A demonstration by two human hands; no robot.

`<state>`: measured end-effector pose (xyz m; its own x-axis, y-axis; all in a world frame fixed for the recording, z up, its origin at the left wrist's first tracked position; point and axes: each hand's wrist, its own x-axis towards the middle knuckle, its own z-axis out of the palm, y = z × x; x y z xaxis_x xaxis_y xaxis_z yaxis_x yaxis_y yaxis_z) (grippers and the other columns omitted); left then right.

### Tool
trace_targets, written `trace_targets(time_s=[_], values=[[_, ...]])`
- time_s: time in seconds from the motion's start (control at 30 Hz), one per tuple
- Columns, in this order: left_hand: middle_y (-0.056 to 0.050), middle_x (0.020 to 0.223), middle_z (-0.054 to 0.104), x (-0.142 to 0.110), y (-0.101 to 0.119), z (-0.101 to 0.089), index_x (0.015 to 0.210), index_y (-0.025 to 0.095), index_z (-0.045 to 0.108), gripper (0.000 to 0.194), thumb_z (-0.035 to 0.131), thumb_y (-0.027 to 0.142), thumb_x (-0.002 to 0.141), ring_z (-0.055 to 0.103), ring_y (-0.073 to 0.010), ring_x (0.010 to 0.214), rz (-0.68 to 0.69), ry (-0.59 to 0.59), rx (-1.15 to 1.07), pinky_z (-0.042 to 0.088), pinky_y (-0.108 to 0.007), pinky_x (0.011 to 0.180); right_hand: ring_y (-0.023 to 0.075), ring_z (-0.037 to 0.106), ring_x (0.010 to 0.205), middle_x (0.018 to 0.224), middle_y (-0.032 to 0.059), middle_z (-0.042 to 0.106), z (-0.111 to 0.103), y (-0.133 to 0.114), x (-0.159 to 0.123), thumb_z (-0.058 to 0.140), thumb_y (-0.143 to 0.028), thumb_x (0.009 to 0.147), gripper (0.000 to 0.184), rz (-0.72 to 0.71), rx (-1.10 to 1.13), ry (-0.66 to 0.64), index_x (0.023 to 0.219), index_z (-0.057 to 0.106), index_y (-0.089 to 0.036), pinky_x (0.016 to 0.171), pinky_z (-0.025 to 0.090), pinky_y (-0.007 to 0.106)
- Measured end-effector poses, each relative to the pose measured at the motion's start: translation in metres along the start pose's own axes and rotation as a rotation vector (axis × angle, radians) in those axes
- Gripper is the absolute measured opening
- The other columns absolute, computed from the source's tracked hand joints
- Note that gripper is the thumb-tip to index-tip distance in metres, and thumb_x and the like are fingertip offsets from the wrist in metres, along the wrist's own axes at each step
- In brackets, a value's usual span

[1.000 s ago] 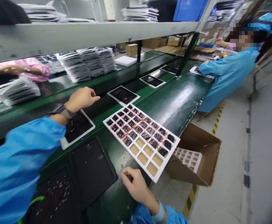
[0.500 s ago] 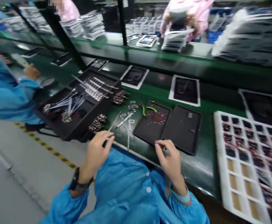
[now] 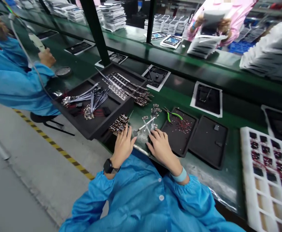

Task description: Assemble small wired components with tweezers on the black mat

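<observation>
My left hand (image 3: 123, 145) lies at the bench's front edge with its fingers stretched out, beside a stack of small circuit boards (image 3: 119, 123). A small dark grey square piece (image 3: 135, 133) is at its fingertips. My right hand (image 3: 162, 146) is open, fingers forward and thumb apart, at the near ends of thin white flat cables (image 3: 146, 125). Its fingertips cover part of these cables, and whether they press on one I cannot tell. Small metal connector boards (image 3: 156, 110) lie beyond the cables. Green-handled cutters (image 3: 172, 115) rest on the left black tray's edge.
Left stands a raised black bin (image 3: 99, 124) of cables and board strips. Right are a black tray (image 3: 164, 129) with red scraps, another black tray (image 3: 204, 141) and a white compartment tray (image 3: 246, 167). Tablet housings (image 3: 206, 98) line the conveyor. Co-workers work at left and across.
Both hands have moved forward and toward each other; the right has left the black tray's front edge and reached the flat cables. The view has shifted left.
</observation>
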<state>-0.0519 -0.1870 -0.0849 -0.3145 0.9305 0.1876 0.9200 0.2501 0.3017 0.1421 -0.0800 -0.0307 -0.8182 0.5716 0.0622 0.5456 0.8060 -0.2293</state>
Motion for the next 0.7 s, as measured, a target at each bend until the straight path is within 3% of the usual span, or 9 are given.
trace_targets(time_s=[0.13,0.27,0.37,0.43,0.57,0.63,0.7], values=[[-0.024,0.166,0.04,0.014,0.001,-0.003,0.157,0.009,0.044,0.055,0.038,0.036,0.109,0.043,-0.0373,0.154,-0.014,-0.006,-0.071,0.048,-0.051,0.117,0.0383,0.048,0.139,0.14,0.0188,0.065,-0.014,0.008,0.002,0.056,-0.033,0.103,0.035,-0.007,0.124,0.043,0.132,0.07,-0.018,0.114,0.038,0.06],[-0.016,0.16,0.051,0.021,0.016,-0.011,0.147,0.016,0.056,0.044,0.036,0.026,0.108,0.048,-0.0332,0.149,0.043,0.075,-0.17,0.045,-0.05,0.119,0.0307,0.062,0.12,0.126,0.0144,0.072,-0.044,0.066,-0.012,0.056,-0.038,0.104,0.03,0.112,0.273,0.208,0.122,0.072,-0.02,0.106,0.046,0.05],[-0.017,0.147,0.061,0.052,0.032,-0.013,0.143,0.016,0.059,0.042,0.039,0.023,0.107,0.056,-0.0312,0.137,0.08,0.08,-0.223,0.046,-0.048,0.116,0.0301,0.066,0.101,0.107,0.0124,0.075,-0.055,0.115,-0.043,0.061,-0.045,0.1,0.032,0.381,0.24,0.369,0.115,0.073,-0.02,0.094,0.051,0.048],[-0.02,0.14,0.063,0.082,0.042,-0.01,0.14,0.013,0.06,0.041,0.044,0.025,0.105,0.058,-0.0343,0.128,0.056,0.029,-0.161,0.048,-0.049,0.109,0.0284,0.066,0.088,0.096,0.0104,0.074,-0.056,0.136,-0.07,0.063,-0.052,0.096,0.037,0.496,0.272,0.295,0.11,0.074,-0.02,0.084,0.053,0.046],[-0.02,0.123,0.066,0.124,0.052,0.001,0.113,0.015,0.071,0.025,0.053,0.027,0.101,0.06,-0.0358,0.115,0.024,-0.03,0.017,0.05,-0.048,0.097,0.0262,0.07,0.084,0.1,0.0098,0.075,-0.063,0.152,-0.116,0.065,-0.061,0.094,0.043,0.47,0.519,0.107,0.112,0.076,-0.024,0.075,0.057,0.041],[-0.017,0.115,0.069,0.131,0.053,0.004,0.103,0.018,0.07,0.015,0.057,0.023,0.098,0.061,-0.0336,0.11,0.018,-0.023,0.02,0.051,-0.046,0.095,0.0279,0.073,0.085,0.102,0.0108,0.077,-0.072,0.165,-0.135,0.067,-0.067,0.09,0.045,0.508,0.548,0.164,0.112,0.077,-0.029,0.076,0.057,0.043],[-0.014,0.107,0.071,0.133,0.052,0.001,0.099,0.02,0.069,0.009,0.061,0.018,0.095,0.064,-0.0312,0.105,-0.003,-0.04,-0.028,0.052,-0.044,0.091,0.0294,0.073,0.08,0.101,0.0153,0.078,-0.081,0.187,-0.149,0.07,-0.074,0.084,0.047,0.643,0.506,0.313,0.106,0.079,-0.033,0.071,0.055,0.047]])
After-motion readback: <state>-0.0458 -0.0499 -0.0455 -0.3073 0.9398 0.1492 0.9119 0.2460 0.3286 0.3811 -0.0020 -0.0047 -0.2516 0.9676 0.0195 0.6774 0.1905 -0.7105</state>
